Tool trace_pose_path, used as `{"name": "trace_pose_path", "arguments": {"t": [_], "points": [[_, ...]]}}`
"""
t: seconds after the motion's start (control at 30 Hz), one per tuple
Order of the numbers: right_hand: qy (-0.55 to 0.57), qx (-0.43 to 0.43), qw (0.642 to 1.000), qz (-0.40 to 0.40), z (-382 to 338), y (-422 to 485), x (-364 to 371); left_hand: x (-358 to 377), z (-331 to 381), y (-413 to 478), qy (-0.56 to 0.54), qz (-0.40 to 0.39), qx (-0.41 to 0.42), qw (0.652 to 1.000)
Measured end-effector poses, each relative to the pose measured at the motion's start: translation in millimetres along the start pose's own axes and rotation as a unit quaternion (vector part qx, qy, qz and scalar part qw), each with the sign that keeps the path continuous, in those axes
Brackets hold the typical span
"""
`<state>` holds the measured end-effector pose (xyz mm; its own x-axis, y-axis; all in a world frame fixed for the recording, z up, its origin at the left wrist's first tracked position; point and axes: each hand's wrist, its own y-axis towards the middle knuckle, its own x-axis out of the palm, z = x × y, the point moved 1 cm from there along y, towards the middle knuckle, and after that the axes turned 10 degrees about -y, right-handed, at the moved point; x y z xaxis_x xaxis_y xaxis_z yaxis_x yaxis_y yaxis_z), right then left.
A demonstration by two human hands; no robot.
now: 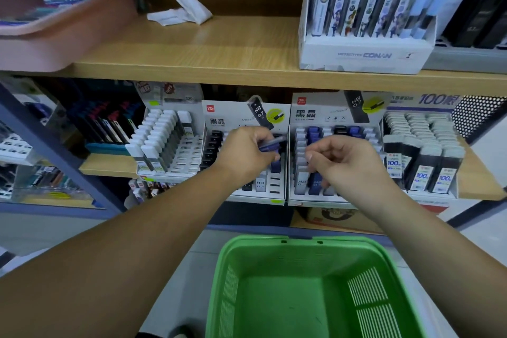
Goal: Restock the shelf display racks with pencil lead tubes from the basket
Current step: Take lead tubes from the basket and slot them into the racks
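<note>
Nearest, a green basket (310, 296) is seen low in the view, beneath both forearms. Beyond it, the left grip (247, 151) is closed round a few dark blue pencil lead tubes (270, 144), which are held crosswise in front of the left display rack (219, 118), where black tubes are stood in a column. The right grip (343, 164) is held with its fingers curled in front of the right display rack (323, 115), close to a column of blue tubes (314, 132); whether anything is pinched in it cannot be told. The two racks are set side by side on the lower shelf (109, 164). They are flanked by a rack of white-capped tubes (162, 134) on the left and a rack labelled "100" (422, 170) on the right. Farther up, the upper shelf (192, 57) is occupied by a pink tray (55, 35), crumpled white paper (182, 12) and a white box marked CONAN (365, 56).
</note>
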<state>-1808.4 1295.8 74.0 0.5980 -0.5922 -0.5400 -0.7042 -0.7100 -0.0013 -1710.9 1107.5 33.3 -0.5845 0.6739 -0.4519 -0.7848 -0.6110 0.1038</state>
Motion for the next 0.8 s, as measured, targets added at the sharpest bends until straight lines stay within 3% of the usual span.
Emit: {"name": "trace_pose_path", "arguments": {"t": [0.3,0.53,0.8], "points": [[0.026,0.009,1.0,-0.014,5.5,-0.3,-5.1,3.8,-3.6,9.9,0.017,0.013,0.02,1.0],[0.028,0.001,0.999,-0.025,8.5,1.8,-3.6,3.6,-3.0,9.9,0.075,-0.025,0.032,0.996],[0.014,-0.075,0.997,0.013,9.7,14.3,14.8,5.7,12.2,8.0,0.17,-0.079,-0.005,0.982]]}}
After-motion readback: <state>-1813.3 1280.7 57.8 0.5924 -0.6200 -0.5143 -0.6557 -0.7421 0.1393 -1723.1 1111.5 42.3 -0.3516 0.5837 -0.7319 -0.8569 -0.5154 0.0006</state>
